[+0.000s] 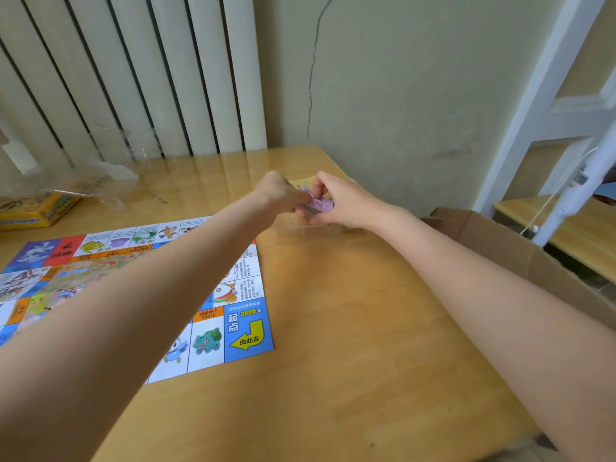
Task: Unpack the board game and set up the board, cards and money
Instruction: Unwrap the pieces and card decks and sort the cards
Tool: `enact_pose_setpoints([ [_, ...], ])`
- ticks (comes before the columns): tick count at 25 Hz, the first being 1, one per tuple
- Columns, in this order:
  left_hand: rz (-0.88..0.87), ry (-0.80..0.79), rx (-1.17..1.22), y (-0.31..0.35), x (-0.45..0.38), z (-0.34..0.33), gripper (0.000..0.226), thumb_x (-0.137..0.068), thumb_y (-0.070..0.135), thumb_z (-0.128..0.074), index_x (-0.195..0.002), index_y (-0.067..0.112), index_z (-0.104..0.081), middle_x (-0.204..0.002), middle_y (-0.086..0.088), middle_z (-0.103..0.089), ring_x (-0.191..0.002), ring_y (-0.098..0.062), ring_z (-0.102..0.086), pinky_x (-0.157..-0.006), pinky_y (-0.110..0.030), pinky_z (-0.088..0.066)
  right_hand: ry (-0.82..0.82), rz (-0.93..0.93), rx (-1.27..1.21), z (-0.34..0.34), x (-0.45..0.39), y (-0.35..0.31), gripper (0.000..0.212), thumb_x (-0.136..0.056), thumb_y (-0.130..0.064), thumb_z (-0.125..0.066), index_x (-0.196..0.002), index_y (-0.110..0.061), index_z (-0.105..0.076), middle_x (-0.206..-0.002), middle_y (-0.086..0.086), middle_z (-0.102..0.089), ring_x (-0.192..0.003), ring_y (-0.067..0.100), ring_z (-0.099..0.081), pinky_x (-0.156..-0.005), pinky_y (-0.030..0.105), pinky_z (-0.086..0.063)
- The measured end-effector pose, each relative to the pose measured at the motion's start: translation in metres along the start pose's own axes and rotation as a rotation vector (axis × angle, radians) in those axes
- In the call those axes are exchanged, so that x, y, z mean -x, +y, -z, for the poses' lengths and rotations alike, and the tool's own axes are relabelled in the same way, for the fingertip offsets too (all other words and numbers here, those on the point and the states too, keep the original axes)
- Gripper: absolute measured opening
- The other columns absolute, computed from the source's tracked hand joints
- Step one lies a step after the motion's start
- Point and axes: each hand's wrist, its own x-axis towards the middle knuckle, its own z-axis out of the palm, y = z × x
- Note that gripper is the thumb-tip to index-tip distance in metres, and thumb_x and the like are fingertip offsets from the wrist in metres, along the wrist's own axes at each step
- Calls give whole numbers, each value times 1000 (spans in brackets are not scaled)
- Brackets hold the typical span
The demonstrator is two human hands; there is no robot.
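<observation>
Table (pixel 350 311) – two hands, seemingly one wad (pixel 318 205)

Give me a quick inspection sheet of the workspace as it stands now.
Surface: wooden table, glossy.
Job's things: game board unfolded flat at left; pink play money held between both hands; yellow game box at far left.
Clutter: clear plastic wrap over the box.
Grippers: left hand and right hand both pinch the money.
Cables: white cord hanging by the white frame.
Surroundings: cardboard box at right, white radiator, cracked wall.
</observation>
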Motion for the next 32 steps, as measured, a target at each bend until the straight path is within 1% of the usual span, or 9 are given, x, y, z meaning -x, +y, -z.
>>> enact_pose_setpoints([
  [3,36,-116,85,-11,21,4,21,-87,16,-63,-69,10,-55,-71,-3,-60,-58,-8,-54,-60,-19,-46,-72,7,21,-1,6,-2,36,-71,-20,-78,-75,-25,-42,-86,-5,-54,-63,15,-47,-59,28,-35],
  [7,-34,-209,160,-22,39,-8,14,-90,15,-61,-96,7,-52,-75,-5,-55,-48,-5,-58,-51,-16,-52,-204,73,206,-1,17,-4,33,-71,-17,-78,-73,-20,-45,-72,-12,-46,-80,17,-43,-65,29,-34],
  [11,-236,-447,-327,-23,45,-22,44,-84,24,-67,-124,12,-53,-111,-4,-54,-69,-15,-58,-60,-16,-50,-327,47,308,-2,28,2,34,-71,-15,-77,-70,-20,-43,-88,-2,-52,-86,18,-46,-65,30,-34],
  [15,-370,-257,-686,-22,43,-35,41,-81,29,-68,-118,12,-58,-109,-7,-62,-89,-21,-56,-69,-25,-38,-337,39,312,-4,28,9,30,-70,-14,-76,-81,-14,-49,-82,-5,-48,-90,22,-49,-75,36,-41],
  [18,-392,-153,-736,-20,41,-48,40,-84,30,-65,-118,9,-59,-116,-9,-62,-107,-25,-56,-68,-24,-33,-339,35,336,1,29,15,29,-70,-12,-75,-78,-15,-47,-74,-9,-43,-81,19,-44,-66,32,-38],
  [21,-416,-185,-740,-18,37,-56,40,-86,28,-62,-120,8,-58,-120,-11,-60,-111,-27,-54,-79,-28,-40,-327,29,339,5,34,18,25,-73,-11,-73,-79,-16,-49,-70,-11,-42,-77,17,-42,-53,22,-30],
  [25,-452,-281,-801,-16,33,-50,47,-85,33,-64,-123,7,-56,-120,-11,-60,-110,-27,-55,-86,-30,-41,-412,-28,433,10,33,9,24,-77,-15,-72,-98,-13,-63,-80,-6,-47,-83,17,-44,-56,23,-33],
  [29,-428,-203,-410,-3,19,-18,52,-77,42,-64,-114,5,-64,-107,-8,-64,-100,-20,-60,-79,-26,-44,-379,-20,385,31,18,-9,20,-79,-23,-71,-96,-13,-70,-79,-1,-57,-71,7,-53,-58,21,-39],
  [32,-110,-57,182,5,-3,8,17,-92,14,-52,-83,2,-61,-83,-9,-58,-71,-16,-53,-61,-21,-39,-127,-78,104,45,-6,-11,16,-86,-23,-63,-92,-10,-70,-82,4,-63,-68,12,-58,-64,20,-44],
])
